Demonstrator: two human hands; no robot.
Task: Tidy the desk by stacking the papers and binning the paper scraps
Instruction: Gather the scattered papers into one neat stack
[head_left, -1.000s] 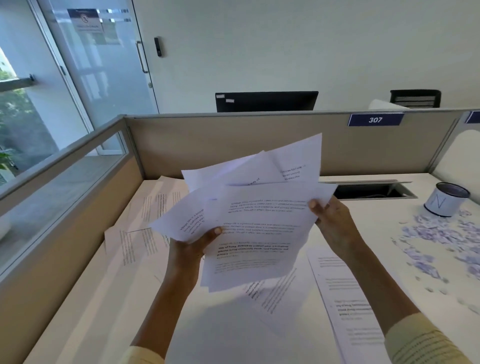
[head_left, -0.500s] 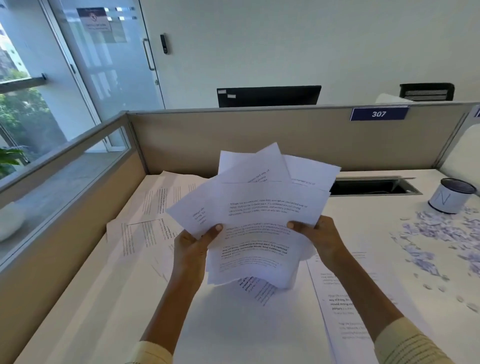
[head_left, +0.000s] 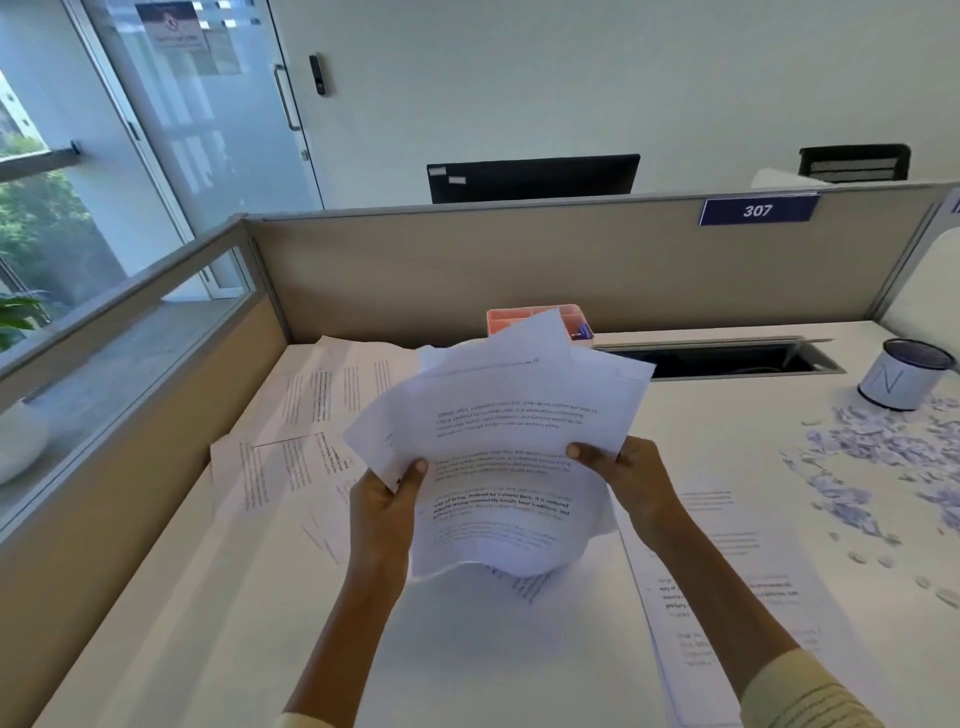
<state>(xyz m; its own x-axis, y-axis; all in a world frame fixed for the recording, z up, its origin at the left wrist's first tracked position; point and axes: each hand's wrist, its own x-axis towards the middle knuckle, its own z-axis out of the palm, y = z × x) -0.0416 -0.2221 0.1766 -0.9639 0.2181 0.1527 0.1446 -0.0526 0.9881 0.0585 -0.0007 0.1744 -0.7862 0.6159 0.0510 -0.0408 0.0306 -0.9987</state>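
I hold a loose bundle of printed papers (head_left: 506, 431) upright over the white desk (head_left: 260, 649). My left hand (head_left: 387, 501) grips its left edge and my right hand (head_left: 631, 475) grips its right edge. The bundle's lower edge curls against the desk. More printed sheets lie flat at the left (head_left: 291, 467) and under my right forearm (head_left: 727, 587). Torn paper scraps (head_left: 883, 457) are scattered at the right. A small white bin with a dark rim (head_left: 901, 376) stands behind the scraps.
A pink desk organiser (head_left: 506, 319) peeks out behind the bundle, against the beige partition (head_left: 519, 260). A dark cable slot (head_left: 727, 358) is cut into the desk at the back. A glass-topped divider (head_left: 130, 332) runs along the left side.
Both hands have lowered the bundle toward the desk and drawn the fanned sheets closer together. My right hand slid down the right edge. The pink organiser has come into view.
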